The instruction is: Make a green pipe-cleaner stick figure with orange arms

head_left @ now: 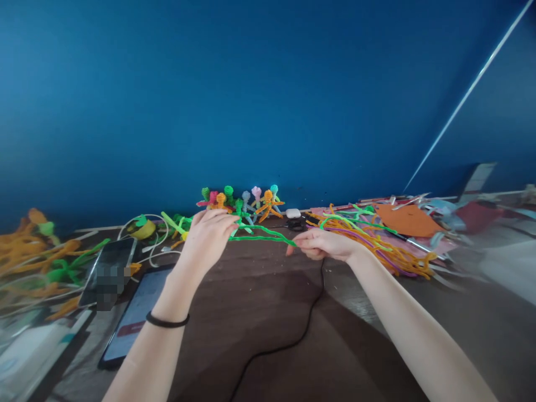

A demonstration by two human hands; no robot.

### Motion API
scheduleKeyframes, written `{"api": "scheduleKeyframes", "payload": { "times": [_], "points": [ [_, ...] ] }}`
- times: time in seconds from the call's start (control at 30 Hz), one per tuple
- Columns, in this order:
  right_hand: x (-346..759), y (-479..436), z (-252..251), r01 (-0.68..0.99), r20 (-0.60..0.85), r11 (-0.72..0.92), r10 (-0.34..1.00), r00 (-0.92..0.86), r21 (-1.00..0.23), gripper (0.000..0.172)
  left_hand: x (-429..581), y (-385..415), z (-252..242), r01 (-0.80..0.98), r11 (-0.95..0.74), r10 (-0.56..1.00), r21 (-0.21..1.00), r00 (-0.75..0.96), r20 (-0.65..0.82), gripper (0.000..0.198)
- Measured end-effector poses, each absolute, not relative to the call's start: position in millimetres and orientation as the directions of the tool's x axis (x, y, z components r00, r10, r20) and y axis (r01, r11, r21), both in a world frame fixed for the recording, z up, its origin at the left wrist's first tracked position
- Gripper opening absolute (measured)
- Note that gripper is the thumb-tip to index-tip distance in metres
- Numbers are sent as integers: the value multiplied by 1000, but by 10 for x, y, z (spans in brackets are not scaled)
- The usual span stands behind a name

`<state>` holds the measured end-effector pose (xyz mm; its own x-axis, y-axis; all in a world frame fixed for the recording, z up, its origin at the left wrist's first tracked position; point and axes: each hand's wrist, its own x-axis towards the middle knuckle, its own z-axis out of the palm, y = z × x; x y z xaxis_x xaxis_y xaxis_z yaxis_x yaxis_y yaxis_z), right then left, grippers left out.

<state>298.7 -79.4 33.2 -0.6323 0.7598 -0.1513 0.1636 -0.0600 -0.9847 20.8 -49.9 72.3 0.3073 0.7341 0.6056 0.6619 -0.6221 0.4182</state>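
Observation:
My left hand (209, 234) and my right hand (324, 244) are both raised over the brown table (268, 301), each pinching one end of a green pipe cleaner (262, 234) stretched between them. The left fingertips close on its left end near a small green pipe-cleaner figure; the right fingertips pinch its right end. A black band sits on my left wrist.
A row of small pipe-cleaner figures (247, 202) stands against the blue wall. A heap of loose pipe cleaners (368, 237) and orange felt (404, 220) lies right. Two phones (134, 312) and orange and green pipe cleaners (37, 251) lie left. A black cable (288, 343) crosses the table.

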Motion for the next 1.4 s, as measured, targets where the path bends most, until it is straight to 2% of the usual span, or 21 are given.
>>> {"api": "scheduleKeyframes", "payload": {
  "times": [0.13,0.23,0.33,0.4,0.47,0.6,0.7,0.93,1.13,1.4],
  "points": [
    [2988,-792,333,191,-147,-36,780,-608,-981,32,243,-584,685,756,-569,775,322,363,517,14],
    [2983,-799,345,201,-135,-16,796,-590,-979,32,225,-600,628,774,-522,828,359,359,432,27],
    [2957,-825,380,203,-137,-14,783,-606,-979,34,297,-620,595,665,-558,830,497,458,319,39],
    [2941,-846,410,199,-128,-4,777,-616,-980,34,374,-647,593,559,-521,827,645,518,219,34],
    [2934,-864,437,185,-110,9,777,-620,-983,34,432,-677,605,476,-403,812,782,581,64,26],
    [2954,-882,475,167,-79,30,789,-609,-986,31,428,-709,634,439,-204,714,875,679,-174,23],
    [2980,-890,494,174,-68,45,800,-596,-984,31,370,-709,635,397,-57,649,916,712,-268,23],
    [3002,-910,524,164,-92,11,790,-606,-986,30,303,-687,617,224,116,715,968,657,-238,20],
    [3027,-870,462,111,-113,-56,768,-630,-992,29,288,-604,584,71,162,783,984,597,-172,19],
    [2841,-853,334,-40,-67,-128,731,-679,-991,24,305,-511,570,-309,219,889,925,454,-59,20]
  ]
}}
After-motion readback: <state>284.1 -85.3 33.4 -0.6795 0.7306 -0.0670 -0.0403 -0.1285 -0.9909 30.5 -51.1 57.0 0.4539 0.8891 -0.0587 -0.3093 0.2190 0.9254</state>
